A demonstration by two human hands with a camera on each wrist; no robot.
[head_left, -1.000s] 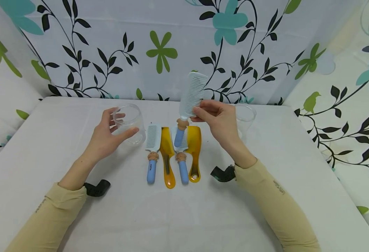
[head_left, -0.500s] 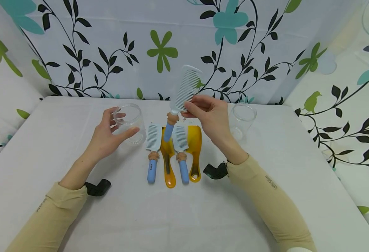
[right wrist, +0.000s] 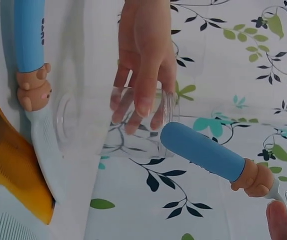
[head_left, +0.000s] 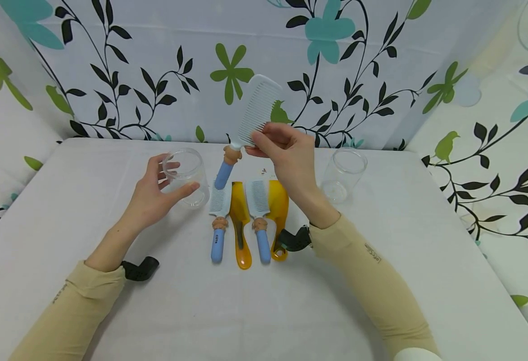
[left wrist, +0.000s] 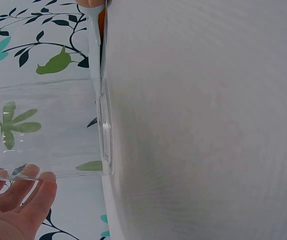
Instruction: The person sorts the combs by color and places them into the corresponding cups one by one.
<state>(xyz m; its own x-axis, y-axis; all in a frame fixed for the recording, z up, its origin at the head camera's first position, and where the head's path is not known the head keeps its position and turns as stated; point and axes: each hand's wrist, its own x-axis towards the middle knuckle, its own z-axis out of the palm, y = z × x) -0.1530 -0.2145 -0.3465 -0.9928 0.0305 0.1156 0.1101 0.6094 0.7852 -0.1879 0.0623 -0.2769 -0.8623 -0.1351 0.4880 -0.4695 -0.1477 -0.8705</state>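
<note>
My right hand (head_left: 293, 163) pinches a pale blue comb (head_left: 254, 113) by the lower part of its toothed head, above the brown bear figure at its neck. The comb is raised and tilted, teeth end up, its blue handle slanting down toward the left. In the right wrist view, the handle tip overlaps the mouth of a clear plastic cup (right wrist: 133, 107). My left hand (head_left: 153, 193) holds this cup upright on the table, thumb on the near side and fingers on the far side. In the left wrist view, the fingertips (left wrist: 47, 177) lie along the cup's wall.
Between the hands, two matching blue-handled combs (head_left: 217, 245) lie in a row with two amber combs (head_left: 243, 255), heads pointing away. A second clear cup (head_left: 346, 175) stands to the right on the white table (head_left: 228, 316). A patterned cloth (head_left: 156, 45) hangs behind.
My right hand has moved left and up with the comb, its handle now tilting more and nearing the left cup. The left hand and its cup have stayed put.
</note>
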